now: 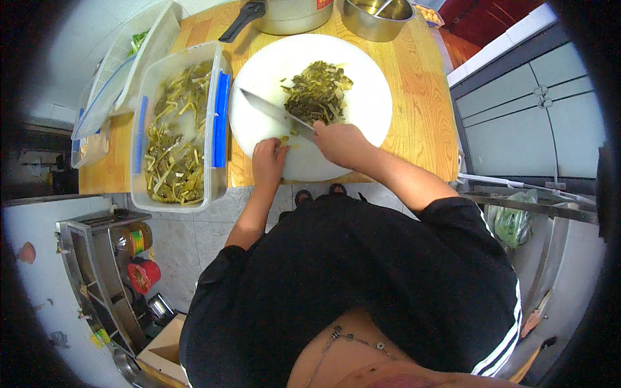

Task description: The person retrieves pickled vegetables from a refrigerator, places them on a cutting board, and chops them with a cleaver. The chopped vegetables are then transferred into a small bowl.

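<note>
My right hand (339, 145) grips a kitchen knife, probably a cleaver; its handle is hidden in my fist. The knife blade (276, 110) slants up and left over the round white cutting board (262, 58). Beyond the blade lies a heap of chopped pickled greens (318, 92), dark leaves mixed with paler stalk bits. Near the board's front left edge, my left hand (268, 157) has its thumb and fingertips around a small piece of pickled greens (284, 139). To the left, a clear plastic tub (208, 186) with blue side clips holds more greens in cloudy liquid.
A pressure cooker (296, 19) and a steel pot (373, 29) of liquid stand behind the board on the wooden table (422, 121). Plastic bins (150, 63) sit at the back left. The tub overhangs the table's front edge. A metal rack (104, 271) stands lower left.
</note>
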Demonstrator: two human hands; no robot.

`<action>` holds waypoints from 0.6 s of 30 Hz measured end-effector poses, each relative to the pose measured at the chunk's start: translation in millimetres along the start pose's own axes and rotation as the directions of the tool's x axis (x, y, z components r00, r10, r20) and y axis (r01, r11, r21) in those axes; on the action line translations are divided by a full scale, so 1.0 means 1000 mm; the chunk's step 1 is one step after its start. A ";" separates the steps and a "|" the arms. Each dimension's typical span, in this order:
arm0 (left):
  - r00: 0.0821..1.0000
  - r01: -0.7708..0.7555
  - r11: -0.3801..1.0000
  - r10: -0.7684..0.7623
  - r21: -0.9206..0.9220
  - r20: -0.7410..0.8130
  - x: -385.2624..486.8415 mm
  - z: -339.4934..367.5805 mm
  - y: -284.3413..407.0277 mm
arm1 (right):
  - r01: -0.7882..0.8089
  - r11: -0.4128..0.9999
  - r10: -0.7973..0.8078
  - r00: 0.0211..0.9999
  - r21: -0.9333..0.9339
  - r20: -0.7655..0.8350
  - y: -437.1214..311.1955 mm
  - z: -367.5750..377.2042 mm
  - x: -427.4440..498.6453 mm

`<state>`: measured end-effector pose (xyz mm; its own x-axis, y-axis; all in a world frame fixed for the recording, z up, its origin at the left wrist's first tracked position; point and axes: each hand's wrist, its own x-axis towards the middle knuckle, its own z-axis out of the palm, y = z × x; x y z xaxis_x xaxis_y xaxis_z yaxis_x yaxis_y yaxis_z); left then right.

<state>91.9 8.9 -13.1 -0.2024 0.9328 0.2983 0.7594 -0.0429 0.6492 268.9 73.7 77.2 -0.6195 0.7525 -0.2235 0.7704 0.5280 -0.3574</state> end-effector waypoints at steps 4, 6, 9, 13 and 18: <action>0.986 -0.165 0.986 0.166 0.030 -0.016 0.002 0.003 0.000 | 0.015 0.998 -0.024 0.987 0.058 0.159 -0.002 0.009 0.001; 0.977 -0.212 0.977 0.213 0.030 -0.010 0.007 0.007 0.002 | 0.010 0.997 -0.010 1.000 0.071 0.009 0.004 0.002 -0.001; 0.984 -0.178 0.984 0.178 -0.011 0.003 0.019 0.012 0.009 | -0.133 0.971 0.146 0.988 0.198 -0.055 0.028 -0.031 0.001; 0.992 -0.111 0.992 0.108 -0.055 -0.061 0.031 0.018 0.021 | -0.254 0.948 0.295 0.926 0.190 -0.235 0.065 -0.079 0.011; 0.973 -0.177 0.984 0.172 -0.023 -0.152 0.043 0.028 0.032 | -0.420 0.889 0.439 0.896 0.185 -0.075 0.075 -0.075 0.036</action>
<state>125.0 57.5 1.0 -0.1605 0.8463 0.5080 0.7690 -0.2155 0.6019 316.0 170.0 110.1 -0.2055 0.9350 -0.2890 0.9167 0.0806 -0.3913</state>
